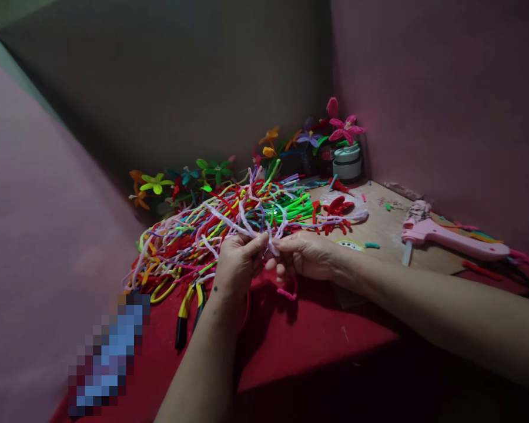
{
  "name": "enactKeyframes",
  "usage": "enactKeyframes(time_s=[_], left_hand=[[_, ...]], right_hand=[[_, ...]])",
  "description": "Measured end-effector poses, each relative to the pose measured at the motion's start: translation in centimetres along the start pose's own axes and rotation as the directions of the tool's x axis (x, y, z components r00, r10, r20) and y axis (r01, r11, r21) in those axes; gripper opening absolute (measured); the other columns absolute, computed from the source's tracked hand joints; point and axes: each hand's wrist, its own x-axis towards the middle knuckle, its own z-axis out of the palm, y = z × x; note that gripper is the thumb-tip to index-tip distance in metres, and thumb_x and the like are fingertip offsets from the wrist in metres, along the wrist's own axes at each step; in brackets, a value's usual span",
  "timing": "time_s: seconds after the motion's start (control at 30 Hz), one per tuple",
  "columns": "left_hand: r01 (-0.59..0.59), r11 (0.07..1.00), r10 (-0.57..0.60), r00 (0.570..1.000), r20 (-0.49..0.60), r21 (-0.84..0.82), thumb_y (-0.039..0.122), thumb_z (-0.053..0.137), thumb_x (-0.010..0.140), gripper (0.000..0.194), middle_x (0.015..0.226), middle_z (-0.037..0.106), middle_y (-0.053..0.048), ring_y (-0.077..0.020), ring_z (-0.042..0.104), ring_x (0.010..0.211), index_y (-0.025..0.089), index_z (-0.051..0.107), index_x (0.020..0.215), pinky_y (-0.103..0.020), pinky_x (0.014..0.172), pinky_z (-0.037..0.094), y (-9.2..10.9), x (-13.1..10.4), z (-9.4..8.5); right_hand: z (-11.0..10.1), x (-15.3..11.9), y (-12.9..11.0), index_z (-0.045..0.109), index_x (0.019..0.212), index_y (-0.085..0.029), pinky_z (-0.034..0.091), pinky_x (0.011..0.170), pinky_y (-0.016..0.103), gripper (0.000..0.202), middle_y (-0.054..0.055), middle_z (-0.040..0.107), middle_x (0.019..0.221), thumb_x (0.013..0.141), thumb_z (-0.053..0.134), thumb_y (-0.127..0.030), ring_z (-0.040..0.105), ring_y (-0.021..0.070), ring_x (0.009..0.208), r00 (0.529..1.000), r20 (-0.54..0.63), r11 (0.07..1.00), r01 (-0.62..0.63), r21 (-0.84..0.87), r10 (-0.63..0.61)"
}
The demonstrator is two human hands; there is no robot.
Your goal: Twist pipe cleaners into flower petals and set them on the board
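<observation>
Both hands meet over the near edge of a heap of colourful pipe cleaners (185, 229). My left hand (240, 258) is closed, pinching pale lilac pipe cleaners (245, 218) between thumb and fingers. From the other side my right hand (308, 255) pinches the same lilac pieces, its fingertips almost touching the left ones. Several lilac ends fan upward and outward from the grip, and some look bent into loops. Exactly where they join is hidden by my fingers. A pink pipe cleaner end (287, 294) hangs below my right hand.
Yellow-and-black pliers (186, 314) lie left of my left wrist on the red cloth (300, 352). A pink glue gun (458, 238) rests on a wooden board (392, 235) at right. Red pipe-cleaner petals (337, 214) lie there too. Finished flowers and a white-lidded jar (347, 161) stand behind.
</observation>
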Motion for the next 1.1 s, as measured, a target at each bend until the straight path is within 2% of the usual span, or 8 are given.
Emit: enactKeyframes(time_s=[0.07, 0.13, 0.2, 0.3, 0.5, 0.67, 0.9, 1.1], left_hand=[[0.040, 0.999, -0.040, 0.998, 0.056, -0.001, 0.031, 0.068, 0.063, 0.025, 0.039, 0.038, 0.007, -0.0019, 0.029, 0.029, 0.014, 0.051, 0.059, -0.016, 0.031, 0.023, -0.2, 0.1, -0.3], [0.026, 1.000, -0.027, 0.995, 0.093, 0.019, 0.031, 0.069, 0.063, 0.024, 0.040, 0.040, 0.006, -0.0026, 0.032, 0.031, 0.014, 0.052, 0.060, -0.016, 0.033, 0.025, -0.3, 0.2, -0.4], [-0.037, 0.999, 0.036, 0.997, 0.067, 0.012, 0.031, 0.068, 0.064, 0.024, 0.040, 0.040, 0.007, -0.0028, 0.032, 0.031, 0.014, 0.051, 0.061, -0.016, 0.032, 0.023, -0.2, 0.2, -0.5], [-0.096, 0.995, 0.096, 0.995, -0.032, -0.009, 0.034, 0.066, 0.066, 0.025, 0.037, 0.039, 0.007, -0.0030, 0.029, 0.030, 0.015, 0.050, 0.060, -0.016, 0.031, 0.022, 0.0, 0.1, -0.6], [-0.020, 1.000, 0.020, 0.999, -0.032, 0.003, 0.032, 0.068, 0.065, 0.025, 0.039, 0.040, 0.006, -0.0033, 0.031, 0.030, 0.014, 0.052, 0.060, -0.017, 0.032, 0.021, -0.2, 0.3, -0.3], [-0.021, 0.999, 0.023, 0.999, -0.033, 0.047, 0.032, 0.068, 0.063, 0.025, 0.042, 0.044, 0.005, -0.0036, 0.034, 0.032, 0.013, 0.054, 0.062, -0.017, 0.033, 0.023, -0.6, 0.4, 0.0], [-0.025, 0.992, 0.031, 0.998, -0.047, 0.122, 0.035, 0.067, 0.065, 0.029, 0.036, 0.039, 0.007, -0.0029, 0.029, 0.029, 0.013, 0.049, 0.056, -0.016, 0.030, 0.021, -0.4, 0.2, 0.1], [-0.066, 0.972, 0.081, 0.995, -0.062, 0.226, 0.034, 0.062, 0.069, 0.023, 0.042, 0.048, 0.004, -0.0058, 0.037, 0.032, 0.012, 0.056, 0.064, -0.018, 0.032, 0.027, 0.1, -0.2, 0.0]], right_hand=[[0.0, 0.1, 0.1, 0.061, 0.072, -0.008, 0.049, 0.050, 0.024, 0.013, 0.006, 0.064, 0.063, 0.074, 0.059, -0.020, 0.056, 0.0103, 0.047, 0.996, -0.035, 0.992, 0.079, -0.102, -0.082], [-0.1, 0.2, 0.1, 0.060, 0.066, -0.008, 0.047, 0.046, 0.022, 0.011, 0.005, 0.063, 0.058, 0.070, 0.062, -0.018, 0.055, 0.0092, 0.043, 0.989, -0.085, 0.978, 0.103, -0.180, -0.119], [-0.2, 0.2, 0.2, 0.059, 0.063, -0.008, 0.045, 0.042, 0.021, 0.011, 0.004, 0.062, 0.054, 0.069, 0.063, -0.017, 0.053, 0.0088, 0.040, 0.986, -0.127, 0.974, 0.082, -0.212, -0.110], [0.0, 0.1, 0.1, 0.058, 0.063, -0.009, 0.044, 0.041, 0.020, 0.014, 0.004, 0.062, 0.054, 0.068, 0.064, -0.021, 0.052, 0.0086, 0.040, 0.985, -0.142, 0.968, 0.056, -0.245, -0.093], [0.8, -0.2, -0.1, 0.059, 0.065, -0.009, 0.043, 0.048, 0.019, 0.020, 0.002, 0.061, 0.054, 0.070, 0.063, -0.028, 0.052, 0.0068, 0.045, 0.965, -0.084, 0.921, 0.207, -0.329, -0.247], [0.8, 0.0, 0.2, 0.055, 0.055, -0.011, 0.037, 0.045, 0.019, 0.024, 0.002, 0.058, 0.048, 0.073, 0.056, -0.026, 0.048, 0.0064, 0.041, 0.944, -0.113, 0.869, 0.233, -0.437, -0.310], [0.7, 0.1, 0.4, 0.058, 0.062, -0.011, 0.038, 0.043, 0.019, 0.018, 0.003, 0.062, 0.053, 0.071, 0.056, -0.026, 0.050, 0.0073, 0.041, 0.934, -0.174, 0.879, 0.214, -0.425, -0.311], [0.8, 0.1, 0.0, 0.057, 0.059, -0.011, 0.037, 0.043, 0.018, 0.018, 0.002, 0.061, 0.052, 0.072, 0.056, -0.023, 0.049, 0.0063, 0.040, 0.936, -0.187, 0.890, 0.201, -0.409, -0.297]])
